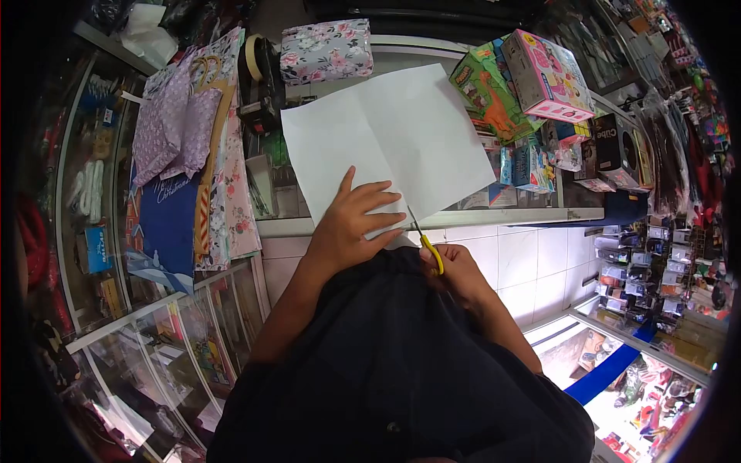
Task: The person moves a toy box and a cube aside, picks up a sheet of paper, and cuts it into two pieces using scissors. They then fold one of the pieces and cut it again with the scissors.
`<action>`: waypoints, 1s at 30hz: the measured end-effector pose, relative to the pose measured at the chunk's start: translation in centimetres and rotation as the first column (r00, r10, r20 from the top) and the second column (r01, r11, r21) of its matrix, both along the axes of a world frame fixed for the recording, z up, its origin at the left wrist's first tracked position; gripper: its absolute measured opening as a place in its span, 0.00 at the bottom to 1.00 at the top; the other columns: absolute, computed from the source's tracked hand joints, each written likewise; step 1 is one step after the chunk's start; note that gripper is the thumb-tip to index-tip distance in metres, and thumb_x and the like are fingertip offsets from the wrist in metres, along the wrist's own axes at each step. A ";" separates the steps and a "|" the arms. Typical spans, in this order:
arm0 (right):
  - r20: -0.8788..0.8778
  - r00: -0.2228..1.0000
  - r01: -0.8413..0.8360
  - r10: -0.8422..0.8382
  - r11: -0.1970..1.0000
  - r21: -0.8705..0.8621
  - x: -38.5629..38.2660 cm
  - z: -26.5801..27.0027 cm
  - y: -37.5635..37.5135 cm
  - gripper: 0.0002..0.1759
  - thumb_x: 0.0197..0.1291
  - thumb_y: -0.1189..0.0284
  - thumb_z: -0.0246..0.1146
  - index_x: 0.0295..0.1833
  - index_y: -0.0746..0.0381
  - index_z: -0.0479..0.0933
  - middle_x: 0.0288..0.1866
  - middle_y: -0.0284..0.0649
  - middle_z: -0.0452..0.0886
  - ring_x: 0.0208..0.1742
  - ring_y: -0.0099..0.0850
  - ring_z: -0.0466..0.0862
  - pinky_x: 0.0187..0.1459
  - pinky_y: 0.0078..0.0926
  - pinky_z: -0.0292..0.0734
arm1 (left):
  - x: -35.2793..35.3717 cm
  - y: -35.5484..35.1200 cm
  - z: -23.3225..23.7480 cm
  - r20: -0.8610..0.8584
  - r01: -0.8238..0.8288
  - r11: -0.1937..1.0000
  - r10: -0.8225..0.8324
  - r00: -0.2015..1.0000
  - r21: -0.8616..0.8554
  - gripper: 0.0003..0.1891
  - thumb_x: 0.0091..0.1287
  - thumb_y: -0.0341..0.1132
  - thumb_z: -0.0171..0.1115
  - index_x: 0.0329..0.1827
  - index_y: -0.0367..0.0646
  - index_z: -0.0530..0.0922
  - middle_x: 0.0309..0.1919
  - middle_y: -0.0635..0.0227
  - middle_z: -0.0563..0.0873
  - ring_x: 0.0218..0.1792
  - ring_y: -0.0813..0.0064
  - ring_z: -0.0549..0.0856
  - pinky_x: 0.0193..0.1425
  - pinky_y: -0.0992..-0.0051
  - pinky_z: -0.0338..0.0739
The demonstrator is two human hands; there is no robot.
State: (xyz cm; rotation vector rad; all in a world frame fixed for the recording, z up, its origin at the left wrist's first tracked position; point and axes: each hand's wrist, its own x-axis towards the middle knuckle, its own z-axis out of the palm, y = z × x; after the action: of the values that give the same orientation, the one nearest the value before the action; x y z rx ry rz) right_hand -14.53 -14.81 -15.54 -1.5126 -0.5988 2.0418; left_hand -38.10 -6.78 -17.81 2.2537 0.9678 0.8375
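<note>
A large white sheet of paper (432, 123) with a crease down its middle lies across the glass counter. My left hand (361, 216) rests on its near left part, fingers spread over the paper. My right hand (455, 274) grips yellow-handled scissors (432, 255) at the sheet's near edge. Their blades point away from me, up along the crease line, and meet the paper. Part of the blades is hard to make out against the sheet.
Behind the paper sits a floral-wrapped box (326, 52), beside a tape dispenser (255, 62). Toy boxes (546, 76) stand at the right. Gift bags (166, 201) lie at the left. A glass display case (162, 347) stands lower left.
</note>
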 end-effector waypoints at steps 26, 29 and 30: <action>0.037 0.999 0.011 -0.012 0.999 0.036 -0.3 0.0 0.4 0.26 0.71 0.54 0.73 0.24 0.55 0.75 0.19 0.26 0.72 0.18 0.17 0.66 0.23 0.20 0.57 | 0.1 -0.1 -0.1 0.004 -0.015 1.000 0.015 1.000 0.020 0.12 0.58 0.35 0.82 0.45 0.53 0.94 0.55 0.70 0.92 0.68 0.64 0.84 0.87 0.39 0.53; 0.061 0.998 0.015 -0.016 1.000 0.021 -0.4 0.2 0.4 0.25 0.71 0.54 0.73 0.25 0.56 0.75 0.19 0.26 0.72 0.18 0.17 0.65 0.23 0.20 0.57 | 0.1 -0.1 -0.2 0.005 -0.014 1.000 0.014 1.000 0.014 0.12 0.57 0.35 0.82 0.45 0.53 0.94 0.55 0.70 0.92 0.68 0.64 0.84 0.87 0.39 0.53; 0.054 0.999 0.002 -0.003 1.000 0.019 -0.3 0.2 0.4 0.25 0.71 0.55 0.73 0.25 0.56 0.75 0.19 0.26 0.72 0.18 0.17 0.65 0.23 0.20 0.56 | 0.1 -0.1 -0.2 0.003 -0.011 1.000 0.011 1.000 0.016 0.12 0.57 0.35 0.82 0.45 0.53 0.94 0.55 0.71 0.92 0.68 0.64 0.84 0.87 0.39 0.53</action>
State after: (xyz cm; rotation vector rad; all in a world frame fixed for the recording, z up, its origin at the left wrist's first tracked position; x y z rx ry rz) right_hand -14.85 -14.37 -15.30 -1.5614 -0.6347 1.9930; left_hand -38.02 -6.83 -18.03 2.2621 0.9764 0.8568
